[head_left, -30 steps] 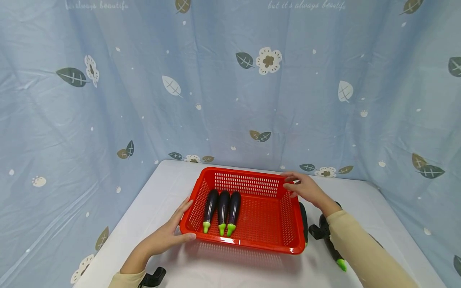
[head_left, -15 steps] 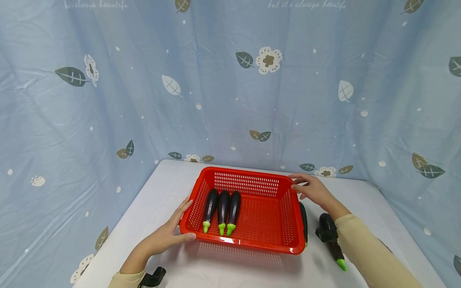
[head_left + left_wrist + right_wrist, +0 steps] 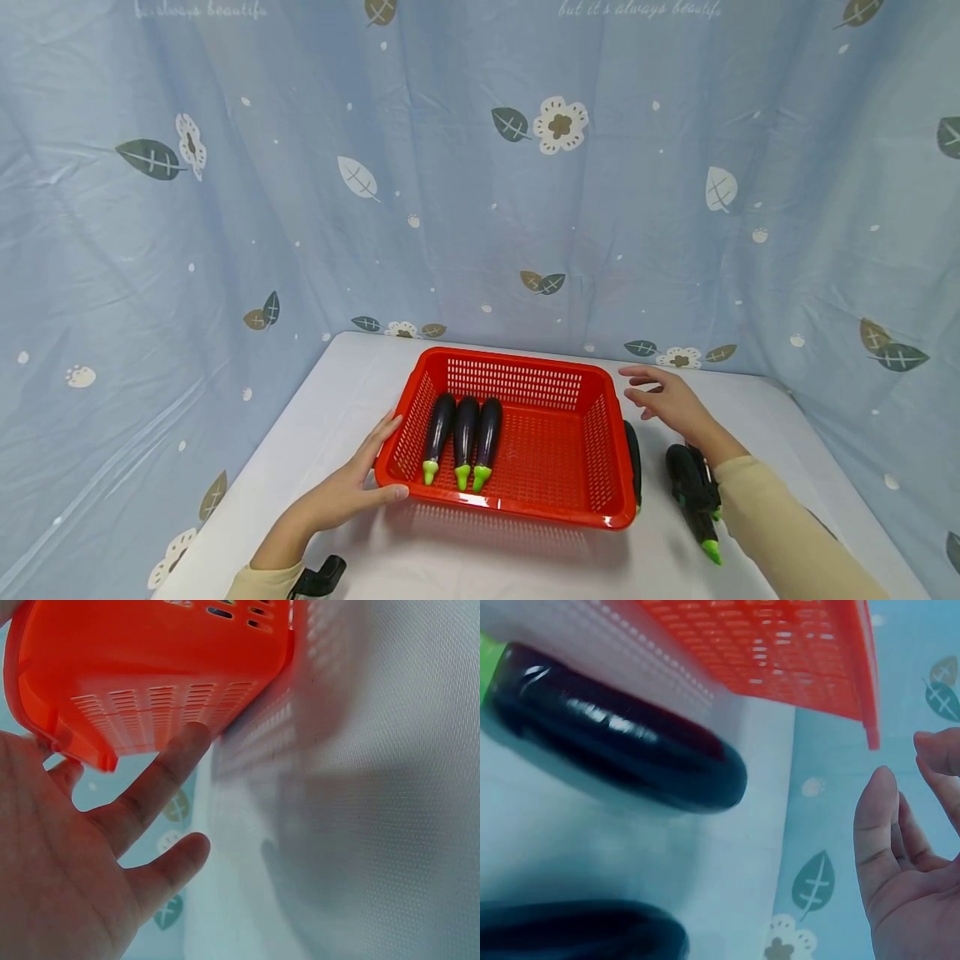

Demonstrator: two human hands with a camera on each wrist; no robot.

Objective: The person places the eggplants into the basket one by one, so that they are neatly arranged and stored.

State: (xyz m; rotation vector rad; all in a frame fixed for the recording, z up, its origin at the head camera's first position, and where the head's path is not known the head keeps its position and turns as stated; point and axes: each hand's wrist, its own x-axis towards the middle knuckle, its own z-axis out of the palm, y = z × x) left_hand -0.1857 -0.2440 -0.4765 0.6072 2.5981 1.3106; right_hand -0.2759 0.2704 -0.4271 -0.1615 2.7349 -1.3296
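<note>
Red basket at six o'clock in my view, left hand at its eight, fingers spread against the rim, right hand between its two and three, apart, fingers loosely bent, three eggplants lying inside toward nine.

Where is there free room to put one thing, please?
The basket is bare inside, right of its three eggplants. On the near side, the table between the left wrist camera and loose eggplants is free too. Right of the basket is crowded: these eggplants and the right hand.
</note>
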